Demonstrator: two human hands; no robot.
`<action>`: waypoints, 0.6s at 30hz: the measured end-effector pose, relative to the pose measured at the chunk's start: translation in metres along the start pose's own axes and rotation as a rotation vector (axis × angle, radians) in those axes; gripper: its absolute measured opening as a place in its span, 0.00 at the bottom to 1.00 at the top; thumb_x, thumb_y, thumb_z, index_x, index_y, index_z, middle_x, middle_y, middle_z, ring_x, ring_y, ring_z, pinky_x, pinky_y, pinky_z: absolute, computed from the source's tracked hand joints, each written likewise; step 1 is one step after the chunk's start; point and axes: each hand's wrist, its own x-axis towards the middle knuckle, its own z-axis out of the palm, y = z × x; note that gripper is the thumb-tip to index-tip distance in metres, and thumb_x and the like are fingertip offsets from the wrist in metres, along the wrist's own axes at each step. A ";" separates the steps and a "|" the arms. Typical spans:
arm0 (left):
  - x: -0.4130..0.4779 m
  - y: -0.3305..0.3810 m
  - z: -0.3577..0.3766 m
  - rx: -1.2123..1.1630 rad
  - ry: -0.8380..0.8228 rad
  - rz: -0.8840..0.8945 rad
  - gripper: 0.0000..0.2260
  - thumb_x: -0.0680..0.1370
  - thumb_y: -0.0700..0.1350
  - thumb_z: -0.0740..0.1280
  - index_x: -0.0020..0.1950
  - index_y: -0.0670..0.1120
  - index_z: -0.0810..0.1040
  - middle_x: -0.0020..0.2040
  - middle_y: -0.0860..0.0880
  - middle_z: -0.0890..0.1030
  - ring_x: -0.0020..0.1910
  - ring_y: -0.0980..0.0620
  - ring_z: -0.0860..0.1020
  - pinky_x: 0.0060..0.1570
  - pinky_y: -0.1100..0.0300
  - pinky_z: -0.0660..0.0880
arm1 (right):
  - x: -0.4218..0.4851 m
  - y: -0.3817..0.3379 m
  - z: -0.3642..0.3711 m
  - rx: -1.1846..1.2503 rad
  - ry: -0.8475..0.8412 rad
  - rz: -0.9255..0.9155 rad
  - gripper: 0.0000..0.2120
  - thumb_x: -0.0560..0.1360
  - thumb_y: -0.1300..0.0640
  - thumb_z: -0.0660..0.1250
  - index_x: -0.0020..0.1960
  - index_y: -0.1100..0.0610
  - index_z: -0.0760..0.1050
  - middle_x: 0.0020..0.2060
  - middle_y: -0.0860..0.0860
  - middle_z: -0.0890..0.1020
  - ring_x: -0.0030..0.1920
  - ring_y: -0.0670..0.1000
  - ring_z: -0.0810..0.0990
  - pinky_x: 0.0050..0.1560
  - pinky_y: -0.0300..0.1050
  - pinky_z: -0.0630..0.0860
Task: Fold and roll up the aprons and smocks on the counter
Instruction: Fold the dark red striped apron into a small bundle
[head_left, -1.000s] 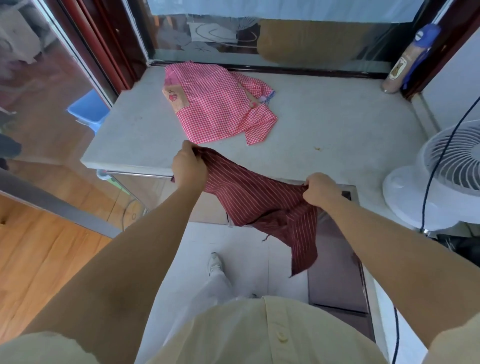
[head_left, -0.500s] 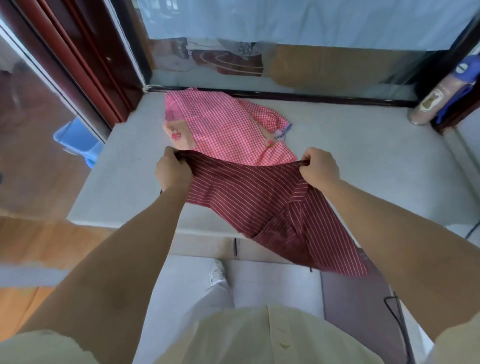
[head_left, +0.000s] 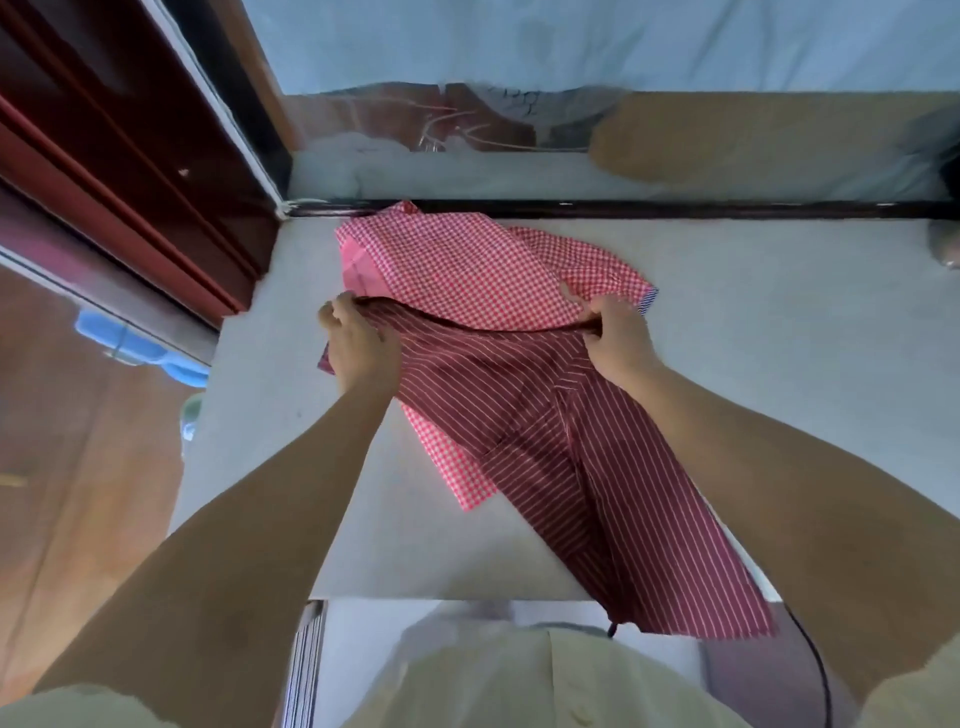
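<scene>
A dark red striped smock (head_left: 571, 447) lies spread over the pale grey counter (head_left: 779, 374), its lower end hanging past the front edge at the right. My left hand (head_left: 361, 345) grips its top left corner and my right hand (head_left: 618, 340) grips its top right corner, stretching the top edge between them. Under it lies a pink checked smock (head_left: 467, 270), partly covered; a strip of it shows below my left hand.
A glass pane with a black sill (head_left: 623, 209) runs along the counter's back edge. Dark red door frames (head_left: 130, 171) stand at the left. A blue tub (head_left: 140, 348) sits on the wooden floor left of the counter. A black cable (head_left: 815, 660) hangs at the lower right.
Both hands have carried the striped smock forward from in front of the counter and laid it over the pink checked smock. The view has moved closer to the counter.
</scene>
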 end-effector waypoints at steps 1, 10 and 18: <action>0.003 0.005 0.008 0.017 -0.004 0.027 0.23 0.75 0.34 0.61 0.70 0.40 0.64 0.72 0.39 0.61 0.50 0.44 0.74 0.48 0.54 0.71 | 0.004 -0.002 0.004 0.035 -0.029 0.019 0.10 0.77 0.67 0.64 0.58 0.61 0.73 0.52 0.51 0.74 0.51 0.47 0.71 0.54 0.40 0.67; -0.040 0.024 0.102 0.428 -0.831 0.632 0.22 0.79 0.48 0.64 0.73 0.50 0.67 0.71 0.43 0.66 0.68 0.42 0.66 0.66 0.47 0.69 | -0.002 0.048 0.016 0.191 -0.197 0.054 0.31 0.75 0.67 0.59 0.70 0.39 0.66 0.64 0.45 0.77 0.54 0.46 0.81 0.48 0.37 0.78; -0.062 0.000 0.133 0.713 -0.946 0.514 0.46 0.76 0.57 0.68 0.78 0.57 0.34 0.77 0.47 0.29 0.76 0.43 0.33 0.71 0.30 0.46 | -0.089 0.108 0.006 0.190 -0.618 0.827 0.16 0.84 0.54 0.52 0.62 0.61 0.72 0.53 0.59 0.80 0.49 0.57 0.81 0.50 0.53 0.80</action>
